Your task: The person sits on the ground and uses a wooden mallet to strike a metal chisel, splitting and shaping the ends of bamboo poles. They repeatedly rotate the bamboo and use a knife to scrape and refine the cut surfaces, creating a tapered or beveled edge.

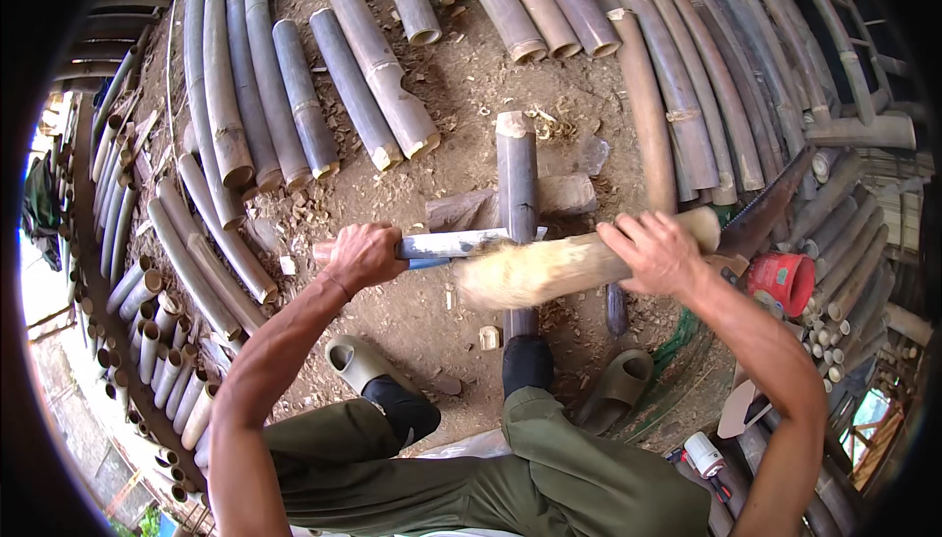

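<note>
My left hand [365, 255] is closed round a long, narrow tool with a scuffed grey-white, blade-like part [453, 244], held crosswise over a bamboo pole [518, 179]. A reddish-brown end of that tool sticks out left of my fist. Something blue shows just under the blade. Fingers wrapped over its top, my right hand [655, 250] grips a thick, pale wooden club [554, 267], whose blunt end covers part of the pole and lies close to the blade. The pole points away from me and rests across a short log [466, 210]. My dark-socked foot [528, 365] is at its near end.
Rows of cut bamboo poles [368, 71] lie ahead, with more poles [721, 85] at the right. A saw [775, 203], a red container [782, 284] and a white-and-dark power tool [704, 456] are on my right. Two olive slippers [365, 365] lie on the chip-strewn dirt.
</note>
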`<state>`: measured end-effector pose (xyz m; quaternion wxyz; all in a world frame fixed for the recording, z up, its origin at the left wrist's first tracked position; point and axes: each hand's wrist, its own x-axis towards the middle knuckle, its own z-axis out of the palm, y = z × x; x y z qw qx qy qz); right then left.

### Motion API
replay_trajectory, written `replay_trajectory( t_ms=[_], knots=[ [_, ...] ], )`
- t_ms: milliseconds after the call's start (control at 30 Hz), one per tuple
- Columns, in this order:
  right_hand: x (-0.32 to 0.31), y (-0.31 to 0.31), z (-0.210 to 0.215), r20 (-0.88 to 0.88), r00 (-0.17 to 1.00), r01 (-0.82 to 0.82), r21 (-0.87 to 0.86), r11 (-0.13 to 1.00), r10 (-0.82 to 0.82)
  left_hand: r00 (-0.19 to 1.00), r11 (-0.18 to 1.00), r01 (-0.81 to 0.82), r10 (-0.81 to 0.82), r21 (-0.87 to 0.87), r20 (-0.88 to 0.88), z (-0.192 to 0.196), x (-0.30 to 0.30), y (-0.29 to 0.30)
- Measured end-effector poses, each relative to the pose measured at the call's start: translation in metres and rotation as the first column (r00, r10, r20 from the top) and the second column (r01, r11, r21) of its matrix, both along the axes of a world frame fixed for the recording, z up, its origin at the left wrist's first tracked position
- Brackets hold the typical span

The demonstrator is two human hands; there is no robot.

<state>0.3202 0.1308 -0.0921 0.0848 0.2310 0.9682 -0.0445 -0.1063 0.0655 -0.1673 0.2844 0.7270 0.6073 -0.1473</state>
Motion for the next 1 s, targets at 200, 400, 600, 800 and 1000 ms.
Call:
replay_trajectory(
  t_ms=[200, 400, 600, 800, 1000],
  knots=[
    [-0.01, -0.076, 0.045, -0.351, 0.929, -0.046, -0.425, 0.904, -0.118, 0.985, 0.916, -0.008, -0.061, 0.401, 0.16, 0.013, 0.024, -0.093],
    [-0.004, -0.126, 0.057, -0.177, 0.876, 0.211, -0.696, 0.686, -0.449, 0.991, 0.957, -0.023, -0.017, 0.288, 0.134, 0.011, -0.015, -0.046],
    [0.034, -0.142, 0.06, 0.024, 0.508, 0.462, -0.851, 0.249, -0.861, 0.896, 0.939, -0.343, 0.319, 0.024, 0.308, 0.015, -0.033, 0.038],
    [0.022, -0.091, 0.085, 0.093, 0.152, 0.274, -0.96, -0.049, -0.984, 0.998, 0.996, 0.053, -0.056, 0.065, 0.042, 0.028, -0.034, 0.071],
    [0.019, -0.064, 0.093, -0.085, 0.13, 0.334, -0.934, 0.124, -0.988, 0.998, 0.997, 0.049, -0.052, 0.065, 0.03, 0.029, -0.031, 0.074]
  ],
)
